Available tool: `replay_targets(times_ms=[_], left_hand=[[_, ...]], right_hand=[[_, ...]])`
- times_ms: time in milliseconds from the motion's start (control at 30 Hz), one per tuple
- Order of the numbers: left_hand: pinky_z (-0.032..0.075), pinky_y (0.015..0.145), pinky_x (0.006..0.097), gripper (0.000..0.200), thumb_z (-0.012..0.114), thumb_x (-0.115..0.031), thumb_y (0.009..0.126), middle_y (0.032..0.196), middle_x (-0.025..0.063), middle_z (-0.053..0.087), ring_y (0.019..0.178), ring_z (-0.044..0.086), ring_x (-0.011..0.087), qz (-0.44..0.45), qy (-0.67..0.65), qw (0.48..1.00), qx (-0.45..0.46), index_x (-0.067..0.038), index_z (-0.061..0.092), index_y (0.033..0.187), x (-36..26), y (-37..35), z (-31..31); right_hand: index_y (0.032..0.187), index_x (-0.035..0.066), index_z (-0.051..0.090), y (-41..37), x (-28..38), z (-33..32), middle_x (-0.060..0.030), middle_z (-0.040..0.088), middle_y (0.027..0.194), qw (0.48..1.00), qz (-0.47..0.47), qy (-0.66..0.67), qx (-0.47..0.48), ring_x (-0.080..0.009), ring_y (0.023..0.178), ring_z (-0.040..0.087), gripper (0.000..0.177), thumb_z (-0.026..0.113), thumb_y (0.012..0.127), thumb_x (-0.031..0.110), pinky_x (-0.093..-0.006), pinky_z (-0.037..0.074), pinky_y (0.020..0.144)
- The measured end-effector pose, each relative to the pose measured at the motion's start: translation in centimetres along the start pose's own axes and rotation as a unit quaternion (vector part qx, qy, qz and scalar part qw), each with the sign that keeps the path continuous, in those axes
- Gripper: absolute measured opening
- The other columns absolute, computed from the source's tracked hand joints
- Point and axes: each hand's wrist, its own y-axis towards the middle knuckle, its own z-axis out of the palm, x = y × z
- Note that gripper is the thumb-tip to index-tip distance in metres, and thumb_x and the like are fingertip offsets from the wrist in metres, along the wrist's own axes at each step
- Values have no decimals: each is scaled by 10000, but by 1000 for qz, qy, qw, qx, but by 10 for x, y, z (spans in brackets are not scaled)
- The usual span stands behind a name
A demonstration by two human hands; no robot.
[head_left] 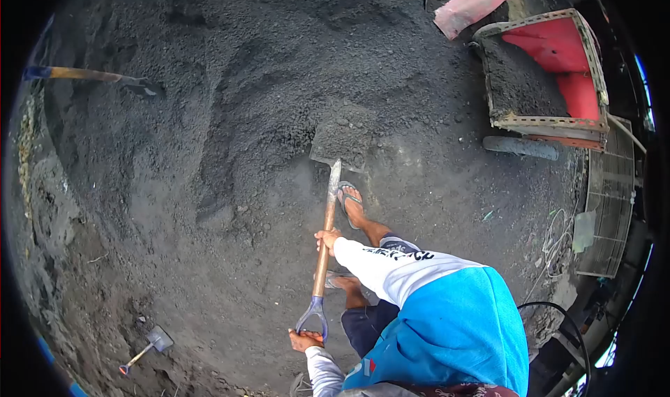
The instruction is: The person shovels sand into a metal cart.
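Observation:
A long wooden-shafted shovel [329, 219] lies across the middle of the view. My right hand [326, 239] is wrapped round its shaft about midway. At the shovel's lower end, my left hand [306, 340] holds the blue D-shaped handle [313, 315]. The metal blade [340, 161] rests low at the edge of the dark, gravelly sand [272, 90], and some of that sand covers it. One sandalled foot [352, 203] is just beside the shaft, below the blade.
A box cart [551, 123] with a red inside and a wheel holds dark sand at the upper right. Pink sheet pieces [471, 10] lie behind it. Another shovel [87, 75] is at upper left, a small one [159, 338] at lower left. A slatted panel [608, 208] lies at right.

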Motion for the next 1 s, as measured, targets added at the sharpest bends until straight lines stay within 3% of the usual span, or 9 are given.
replay_targets(times_ms=[233, 300, 367, 433, 567, 633, 800, 933, 1000], left_hand=[[403, 344, 341, 383, 542, -393, 934, 537, 32, 397, 394, 417, 167, 3, 32, 930, 367, -82, 415, 749, -30, -138, 183], [489, 450, 337, 382, 554, -421, 943, 604, 73, 488, 467, 516, 194, 76, 55, 816, 571, -66, 459, 838, -52, -232, 236], [499, 505, 274, 260, 612, -273, 946, 655, 66, 561, 496, 539, 138, 110, 38, 704, 700, -40, 496, 945, -79, -339, 252], [495, 501, 269, 279, 663, -243, 916, 663, 63, 574, 509, 550, 116, 190, 84, 617, 759, -36, 487, 976, -110, -411, 231], [533, 535, 305, 323, 680, -234, 895, 696, 102, 573, 569, 590, 164, 112, 11, 595, 796, -17, 462, 995, -151, -382, 142], [551, 567, 346, 305, 650, -256, 909, 735, 111, 575, 598, 596, 189, 102, -85, 629, 766, -25, 470, 996, -159, -304, 103], [528, 526, 341, 340, 585, -369, 934, 660, 79, 545, 521, 549, 183, 69, -163, 849, 498, -44, 484, 915, -153, -49, -2], [425, 429, 353, 449, 558, -524, 895, 557, 23, 411, 435, 430, 162, -57, -190, 969, 146, -121, 428, 744, -85, 100, -146], [323, 409, 368, 568, 511, -663, 848, 488, 9, 330, 395, 337, 194, -166, -208, 964, 7, -161, 368, 625, -39, 115, -254]], right_hand=[[926, 36, 483, -93, 266, -136, -90, 544, 671, 948, -246, 193, -65, -223, 527, 572, 238, 687, 809, 74, -420, 537, 457], [902, 37, 510, -138, 362, -183, -81, 545, 682, 913, -368, 155, -81, -202, 558, 573, 219, 696, 803, 97, -401, 530, 484], [840, 46, 539, -195, 442, -218, -69, 556, 691, 915, -354, 171, -90, -209, 560, 570, 197, 696, 790, 153, -370, 523, 537], [845, 54, 545, -231, 476, -233, -68, 563, 690, 930, -339, 130, -60, -212, 557, 572, 201, 697, 792, 175, -364, 523, 553], [855, 67, 541, -278, 402, -163, -74, 569, 698, 933, -343, 102, 42, -224, 600, 587, 227, 709, 802, 211, -401, 522, 572], [857, 72, 537, -274, 348, -101, -81, 569, 718, 930, -339, 109, 94, -232, 619, 588, 227, 707, 816, 217, -418, 522, 585], [854, 67, 525, -170, 191, 65, -64, 522, 683, 950, -266, 91, 136, -221, 580, 555, 209, 708, 818, 162, -404, 512, 538], [839, 17, 516, -96, -60, 167, -95, 530, 659, 984, -141, -74, 86, -239, 540, 561, 208, 711, 796, 76, -436, 536, 468], [794, -21, 535, -115, -196, 184, -135, 556, 622, 975, -35, -213, 49, -261, 512, 592, 205, 712, 802, 82, -433, 542, 455]])
